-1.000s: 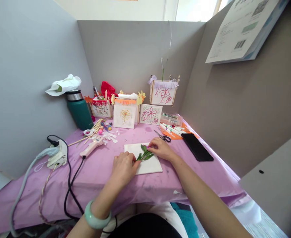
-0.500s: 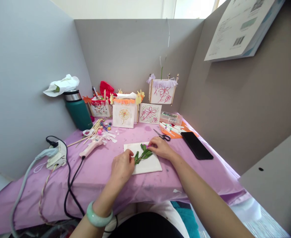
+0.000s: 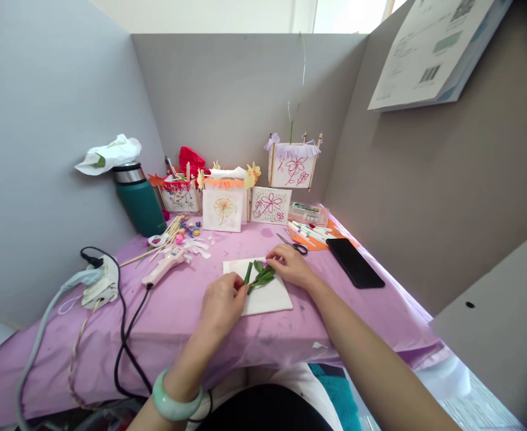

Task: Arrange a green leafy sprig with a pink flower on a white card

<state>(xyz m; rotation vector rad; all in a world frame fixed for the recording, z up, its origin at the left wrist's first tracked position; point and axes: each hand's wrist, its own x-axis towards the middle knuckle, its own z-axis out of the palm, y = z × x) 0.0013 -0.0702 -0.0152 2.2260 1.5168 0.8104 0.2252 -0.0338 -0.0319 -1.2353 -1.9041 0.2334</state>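
1. Far left on your counter point(image 3: 178, 326), which has a purple cover, there's a white power strip point(image 3: 100, 284) with a few cords running off it.
2. Just behind that you've got a green bottle point(image 3: 141, 205), with a crumpled white tissue point(image 3: 111, 154) sitting on its lid.
3. Next over is your pink glue gun point(image 3: 162, 269), lying down with its black cord trailing towards you. Some thin wooden sticks point(image 3: 170, 234) are strewn near it, and a box with red trim point(image 3: 180, 197) stands at the back.
4. Your left hand point(image 3: 222, 299), the one with the pale green bracelet point(image 3: 176, 398) on the wrist, is pinching the lower end of the leafy sprig point(image 3: 262, 278) between thumb and finger.
5. That sprig lies slantwise over the white pad point(image 3: 270, 300), right between your hands, with a bit of pink flower at its upper end.
6. Your right hand point(image 3: 291, 266) has its fingers bent down onto the flower end. They're touching it, but I can't tell if you're pinching it or just pressing.
7. Right behind that hand are the scissors point(image 3: 300, 248), then a bunch of white markers point(image 3: 309, 232) on something orange.
8. Furthest right on top, your black phone point(image 3: 356, 263) lies flat.
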